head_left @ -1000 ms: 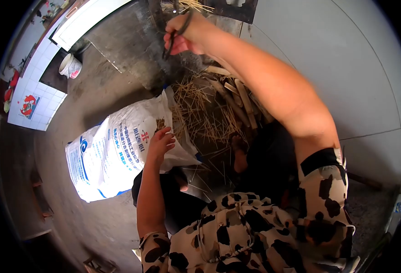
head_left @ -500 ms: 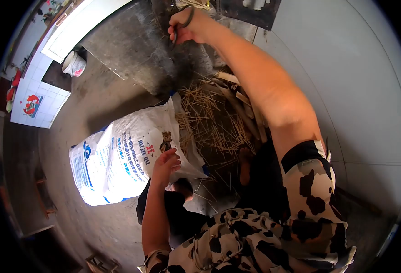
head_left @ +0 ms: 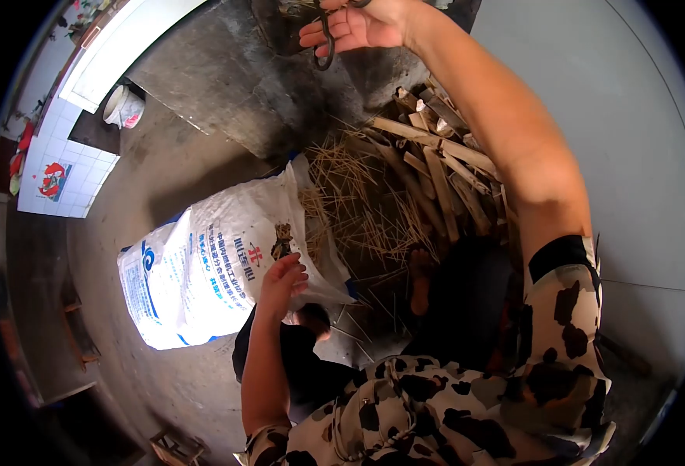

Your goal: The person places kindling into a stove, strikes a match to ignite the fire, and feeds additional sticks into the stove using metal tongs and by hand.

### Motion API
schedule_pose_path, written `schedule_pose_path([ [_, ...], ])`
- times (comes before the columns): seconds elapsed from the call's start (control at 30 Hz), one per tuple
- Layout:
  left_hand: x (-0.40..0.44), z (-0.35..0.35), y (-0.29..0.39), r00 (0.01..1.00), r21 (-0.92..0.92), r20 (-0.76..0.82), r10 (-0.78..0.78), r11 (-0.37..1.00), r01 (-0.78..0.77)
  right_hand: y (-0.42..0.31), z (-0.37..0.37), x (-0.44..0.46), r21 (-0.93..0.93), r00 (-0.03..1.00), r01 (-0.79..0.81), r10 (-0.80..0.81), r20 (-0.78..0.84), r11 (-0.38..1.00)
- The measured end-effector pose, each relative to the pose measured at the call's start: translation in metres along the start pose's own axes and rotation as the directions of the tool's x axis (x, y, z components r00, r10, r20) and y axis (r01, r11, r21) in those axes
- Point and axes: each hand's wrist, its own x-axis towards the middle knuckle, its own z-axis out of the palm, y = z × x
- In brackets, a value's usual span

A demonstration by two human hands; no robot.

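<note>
At the top edge my right hand [head_left: 358, 29] is stretched far forward, palm turned up. Its fingers lie through the loop handles of dark metal tongs [head_left: 325, 54]; their far end is out of view. My left hand [head_left: 284, 281] hangs low over the white woven sack [head_left: 195, 272], fingers curled together. A small brown, dry-looking clump [head_left: 282, 239] shows right at its fingertips; whether the fingers grip it I cannot tell for sure. Straw and thin sticks [head_left: 366, 206] spill near the sack's mouth.
Split firewood [head_left: 436, 155] is piled right of the straw. A grey concrete slab [head_left: 218, 70] lies ahead, with a white bucket [head_left: 124, 107] by a tiled counter [head_left: 86, 147] at left. A pale wall panel [head_left: 630, 155] stands on the right. A small wooden stool [head_left: 175, 446] is behind at lower left.
My right hand has moved right and farther forward with the tongs, its palm opening upward. More of the firewood is now uncovered. My left hand has stayed in place.
</note>
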Motion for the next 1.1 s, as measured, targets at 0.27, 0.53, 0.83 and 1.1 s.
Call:
schedule_pose_path([
  [0.27, 0.000, 0.007, 0.002, 1.000, 0.014, 0.023, 0.004, 1.000, -0.004, 0.002, 0.007, -0.051, -0.016, 0.997, -0.043, 0.044, 0.060, 0.999],
  [0.53, 0.000, 0.013, 0.007, 1.000, 0.062, 0.025, 0.016, 0.998, -0.017, -0.003, -0.009, -0.042, -0.075, 0.981, -0.122, 0.132, 0.142, 0.990],
  [0.83, 0.001, 0.021, 0.012, 0.997, 0.118, 0.065, 0.040, 0.992, -0.048, 0.037, 0.011, -0.152, -0.147, 0.999, -0.005, 0.011, 0.041, 0.989],
  [1.1, -0.004, 0.035, 0.018, 0.994, 0.118, 0.060, 0.091, 0.988, -0.097, 0.122, 0.024, -0.253, 0.059, 0.999, -0.037, 0.037, 0.007, 0.998],
])
